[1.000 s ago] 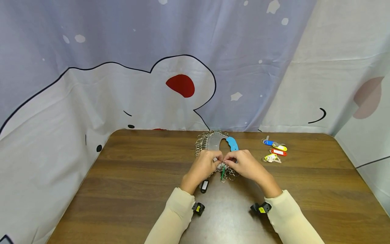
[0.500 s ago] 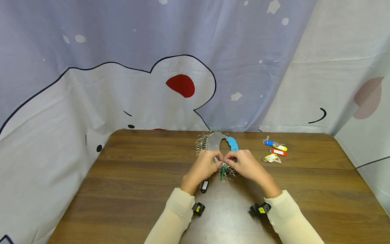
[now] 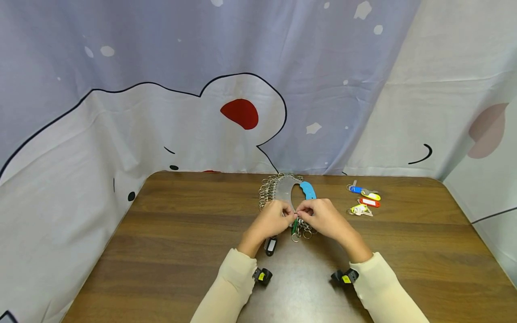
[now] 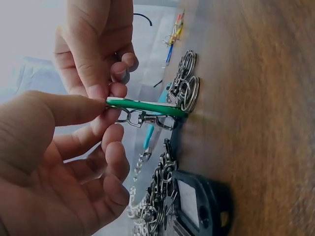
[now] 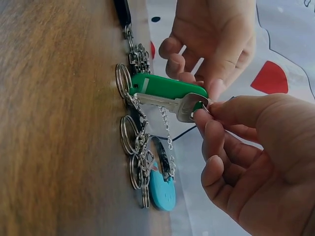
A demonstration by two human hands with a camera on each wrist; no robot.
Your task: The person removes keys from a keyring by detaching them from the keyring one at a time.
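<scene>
Between my two hands a green key tag (image 5: 170, 87) with a silver key (image 5: 167, 103) hangs on a small key ring (image 5: 205, 109). My left hand (image 3: 274, 218) pinches the tag's upper end by the ring, with thumb and finger. My right hand (image 3: 323, 217) pinches the ring, its fingertips nearly meeting the left ones. Just beneath is a curved grey metal plate (image 3: 284, 188) with a blue handle (image 3: 308, 190), edged with many snap hooks and split rings (image 5: 129, 135). A snap hook (image 4: 142, 118) is close beside the tag; the fingertips partly hide how they connect.
A black key tag (image 3: 271, 246) lies at the plate's near left, below my left hand. Blue, yellow and red key tags (image 3: 369, 202) with keys lie to the right on the wooden table (image 3: 181, 251). A patterned curtain (image 3: 161, 130) hangs behind the table.
The green tag has turned and swung slightly to the left under my fingertips. Both hands stay almost in place, still pinching.
</scene>
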